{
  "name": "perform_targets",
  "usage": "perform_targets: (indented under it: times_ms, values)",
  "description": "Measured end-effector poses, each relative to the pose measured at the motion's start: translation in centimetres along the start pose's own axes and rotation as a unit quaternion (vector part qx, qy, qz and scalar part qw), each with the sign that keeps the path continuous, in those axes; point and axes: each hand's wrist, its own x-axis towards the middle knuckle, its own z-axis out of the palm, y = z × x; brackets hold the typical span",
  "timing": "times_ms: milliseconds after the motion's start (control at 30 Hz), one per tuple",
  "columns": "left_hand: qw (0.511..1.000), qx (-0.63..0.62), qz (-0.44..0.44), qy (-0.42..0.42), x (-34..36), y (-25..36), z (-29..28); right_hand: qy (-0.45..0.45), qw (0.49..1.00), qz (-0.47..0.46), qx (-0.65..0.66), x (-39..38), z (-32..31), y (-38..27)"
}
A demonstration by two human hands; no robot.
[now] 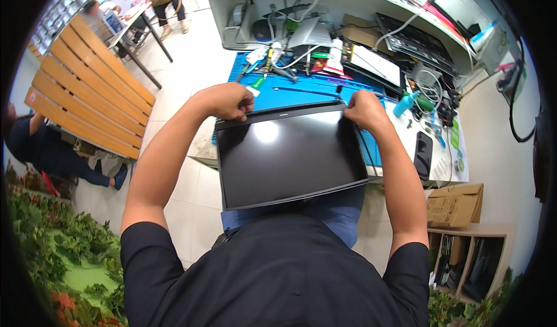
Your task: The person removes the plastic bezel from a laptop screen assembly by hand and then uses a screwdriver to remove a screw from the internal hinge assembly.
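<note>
A black laptop screen panel (290, 159) lies tilted across my lap and the front edge of the workbench, glossy, with light reflecting in it. My left hand (232, 102) is closed on its upper-left edge, fingers curled over the bezel. At the upper-right corner my right hand (362, 109) grips the same panel with bent fingers. A blue repair mat (278, 98) lies just beyond, with small tools and a thin dark cable near the corner by my right hand.
The crowded bench holds a teal bottle (404, 103), phone (423, 156), white tube (335, 57) and cables. A cardboard box (452, 205) sits on a low shelf unit (470, 257) at right. A slatted wooden panel (90, 89), artificial foliage (64, 257) and other people (46, 141) are at left.
</note>
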Motion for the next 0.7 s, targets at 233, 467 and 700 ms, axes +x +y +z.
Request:
perform_targets:
  times_ms: [233,467,700]
  values:
    - [0.999,-0.03,0.011,0.006,0.0,-0.8,0.3,0.135,0.965,-0.18,-0.137,-1.7,1.6,-1.6]
    - [0.998,-0.055,0.02,-0.002,0.1,-1.4,0.4,0.061,0.894,-0.438,-0.073,-0.5,6.2,-10.4]
    - [0.999,-0.043,0.015,0.026,-0.4,-1.5,0.8,-0.003,0.884,-0.468,0.004,1.8,8.8,-14.2]
